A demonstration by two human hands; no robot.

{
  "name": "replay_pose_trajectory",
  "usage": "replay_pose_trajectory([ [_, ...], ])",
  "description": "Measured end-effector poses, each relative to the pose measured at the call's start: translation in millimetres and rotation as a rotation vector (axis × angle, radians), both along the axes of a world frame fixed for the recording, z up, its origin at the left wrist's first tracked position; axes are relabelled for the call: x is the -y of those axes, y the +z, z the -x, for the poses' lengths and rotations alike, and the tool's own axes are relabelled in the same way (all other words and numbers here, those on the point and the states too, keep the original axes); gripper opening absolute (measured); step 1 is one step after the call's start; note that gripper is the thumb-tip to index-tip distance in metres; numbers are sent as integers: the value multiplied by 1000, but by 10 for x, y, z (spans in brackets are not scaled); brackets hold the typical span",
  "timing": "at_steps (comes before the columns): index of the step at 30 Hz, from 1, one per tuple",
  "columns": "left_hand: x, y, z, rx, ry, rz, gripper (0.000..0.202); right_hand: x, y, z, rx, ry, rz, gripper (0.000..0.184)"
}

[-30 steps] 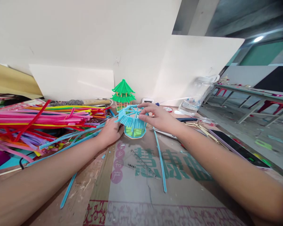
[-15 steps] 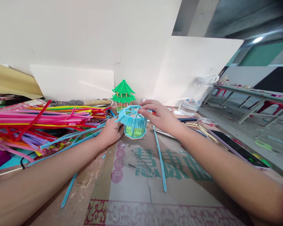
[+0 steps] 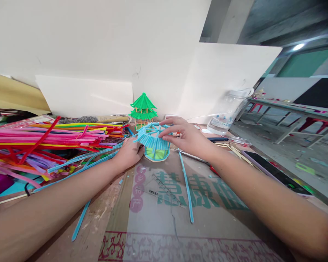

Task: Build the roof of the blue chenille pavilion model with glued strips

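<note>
Fingertips hidden, grip unclear, your left hand point(image 3: 129, 152) flanks the blue pipe-cleaner pavilion point(image 3: 151, 141); your right hand point(image 3: 191, 137) stays spread.

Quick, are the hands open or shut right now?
Left hand: curled beside the blue house; fingertips hidden, so can't tell.
Right hand: loosely bent at the roof; pinching or just touching, can't tell.

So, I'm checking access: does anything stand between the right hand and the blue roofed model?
Nothing visible does: the right hand is at the right edge of the blue roofed model; the green model stands behind it.
</note>
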State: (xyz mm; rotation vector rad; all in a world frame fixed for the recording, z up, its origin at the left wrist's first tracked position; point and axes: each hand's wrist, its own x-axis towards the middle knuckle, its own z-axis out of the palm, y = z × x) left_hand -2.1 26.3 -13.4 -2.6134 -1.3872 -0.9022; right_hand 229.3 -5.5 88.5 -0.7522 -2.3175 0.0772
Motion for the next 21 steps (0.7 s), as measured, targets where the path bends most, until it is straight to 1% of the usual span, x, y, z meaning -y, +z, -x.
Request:
replay_pose_trajectory([
  [3,6,-2,3,-72,29,-30,19,13,11,2,16,29,-3,15],
  [6,13,4,2,-70,29,-33,19,27,38,-4,34,42,0,15],
  [10,14,13,-4,-34,-2,-11,20,35,81,-30,-31,-26,15,18],
  [13,9,12,-4,-53,7,-9,21,44,90,-37,0,-54,30,16],
  [18,6,6,-1,-84,23,-28,20,64,65,-21,57,4,43,18],
  [21,13,10,-3,-36,6,-11,17,64,55,-21,65,24,46,18],
])
